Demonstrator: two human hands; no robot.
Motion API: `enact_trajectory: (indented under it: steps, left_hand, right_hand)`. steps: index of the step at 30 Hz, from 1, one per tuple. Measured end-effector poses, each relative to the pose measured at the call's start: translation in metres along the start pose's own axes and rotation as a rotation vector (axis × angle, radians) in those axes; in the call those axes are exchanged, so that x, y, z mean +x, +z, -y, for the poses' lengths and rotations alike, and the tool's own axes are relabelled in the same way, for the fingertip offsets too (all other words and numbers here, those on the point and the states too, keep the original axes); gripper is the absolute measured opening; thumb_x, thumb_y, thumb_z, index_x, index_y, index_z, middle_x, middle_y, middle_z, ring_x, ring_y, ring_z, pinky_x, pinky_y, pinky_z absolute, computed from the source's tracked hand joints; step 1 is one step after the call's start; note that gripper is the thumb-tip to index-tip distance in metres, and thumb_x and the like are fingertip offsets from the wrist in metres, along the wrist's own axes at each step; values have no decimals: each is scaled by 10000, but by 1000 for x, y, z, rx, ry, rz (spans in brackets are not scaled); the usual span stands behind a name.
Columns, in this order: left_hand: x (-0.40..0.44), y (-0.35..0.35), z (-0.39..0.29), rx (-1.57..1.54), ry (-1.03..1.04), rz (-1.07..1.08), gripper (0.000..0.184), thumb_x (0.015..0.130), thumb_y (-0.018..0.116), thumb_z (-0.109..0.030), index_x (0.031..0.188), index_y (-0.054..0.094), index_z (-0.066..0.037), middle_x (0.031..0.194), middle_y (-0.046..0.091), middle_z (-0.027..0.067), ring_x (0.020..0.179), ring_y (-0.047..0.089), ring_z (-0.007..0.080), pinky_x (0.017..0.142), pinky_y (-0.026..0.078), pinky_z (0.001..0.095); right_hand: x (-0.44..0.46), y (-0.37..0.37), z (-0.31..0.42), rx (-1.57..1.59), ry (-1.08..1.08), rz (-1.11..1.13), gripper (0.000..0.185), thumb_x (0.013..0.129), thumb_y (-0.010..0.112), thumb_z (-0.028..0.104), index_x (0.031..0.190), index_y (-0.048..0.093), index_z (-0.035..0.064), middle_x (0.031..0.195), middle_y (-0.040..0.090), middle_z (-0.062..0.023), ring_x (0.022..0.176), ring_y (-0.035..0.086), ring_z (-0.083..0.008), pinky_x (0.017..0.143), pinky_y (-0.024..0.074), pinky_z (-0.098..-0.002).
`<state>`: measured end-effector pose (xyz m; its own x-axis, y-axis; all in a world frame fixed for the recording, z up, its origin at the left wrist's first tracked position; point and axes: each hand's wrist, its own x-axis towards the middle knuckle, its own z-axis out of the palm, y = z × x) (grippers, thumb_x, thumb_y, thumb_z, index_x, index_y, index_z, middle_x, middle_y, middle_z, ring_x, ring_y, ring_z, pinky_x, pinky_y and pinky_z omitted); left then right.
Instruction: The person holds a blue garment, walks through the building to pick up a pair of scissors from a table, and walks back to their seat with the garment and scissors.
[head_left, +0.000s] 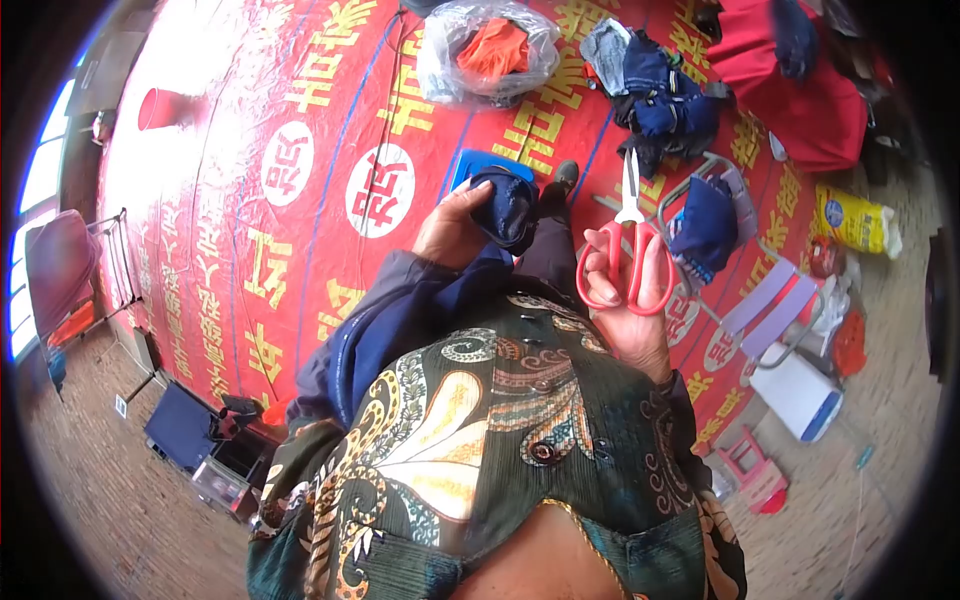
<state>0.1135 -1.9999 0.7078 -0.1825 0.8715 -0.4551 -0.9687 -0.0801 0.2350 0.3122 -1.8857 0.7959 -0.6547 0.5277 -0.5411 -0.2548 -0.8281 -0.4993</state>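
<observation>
My left hand (453,228) is closed on a dark navy cloth (506,208), bunched up near the middle of the view. More blue fabric (400,325) lies over my left forearm and lap. In my right hand (628,315) are scissors with red handles (628,262), my fingers around and through the loops. Their silver blades (630,185) point away from me and look nearly closed. Between the cloth and the scissors there is a gap. Behind the navy cloth, a blue plastic object (490,163) shows in part.
Red sheeting with yellow characters (330,200) covers the ground. Ahead lie a plastic bag with orange contents (490,50) and a pile of dark clothes (665,100). To the right are a chair (770,305), a yellow bag (850,220) and a pink stool (752,470).
</observation>
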Motion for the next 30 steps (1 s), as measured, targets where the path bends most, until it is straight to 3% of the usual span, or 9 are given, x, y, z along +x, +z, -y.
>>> enact_trajectory:
  steps: [7,10,13,20,23,26,30]
  left_hand:
    - [113,82,9,43,94,-81,370,906,561,-258,1153,536,17,1053,644,149,997,626,267,915,484,408]
    - [157,101,10,121,109,-10,283,930,517,-153,1141,539,33,1064,641,155,982,629,252,909,486,384]
    - [190,125,12,62,86,-45,304,933,514,-161,1161,532,39,1077,637,145,1001,619,243,939,466,386]
    - [252,162,21,145,7,-96,324,921,547,-143,1196,527,27,1128,626,129,1034,611,231,950,460,391]
    - [278,152,21,272,-13,-136,348,900,565,-131,1211,526,19,1131,626,120,1039,603,225,959,444,379]
    - [302,136,24,283,-65,-135,362,876,593,-83,1218,526,17,1141,625,112,1056,598,215,966,440,368]
    - [338,97,-15,297,-204,-129,358,853,601,-19,1205,542,-3,1117,636,94,1036,608,206,942,464,361]
  right_hand:
    - [93,-20,119,-196,178,172,642,974,315,555,1151,527,-24,834,649,-111,558,435,-106,577,365,-203]
    - [131,-25,168,-268,235,253,647,971,316,562,1155,523,-21,834,647,-116,570,458,-103,579,380,-209]
    - [160,-39,201,-326,280,295,639,971,308,565,1157,514,-11,834,645,-124,579,484,-103,581,397,-215]
    - [203,-67,239,-226,247,258,651,970,330,558,1189,481,-36,844,650,-133,581,501,-103,563,398,-217]
    - [221,-73,242,-184,237,235,660,965,338,564,1188,481,-41,844,650,-135,582,505,-102,555,395,-216]
    - [235,-81,236,-270,185,200,725,947,263,628,1213,479,-12,880,642,-143,538,477,-114,538,368,-203]
    - [277,-67,196,-236,133,30,700,956,260,612,1190,499,-3,831,646,-142,528,480,-114,530,367,-203]
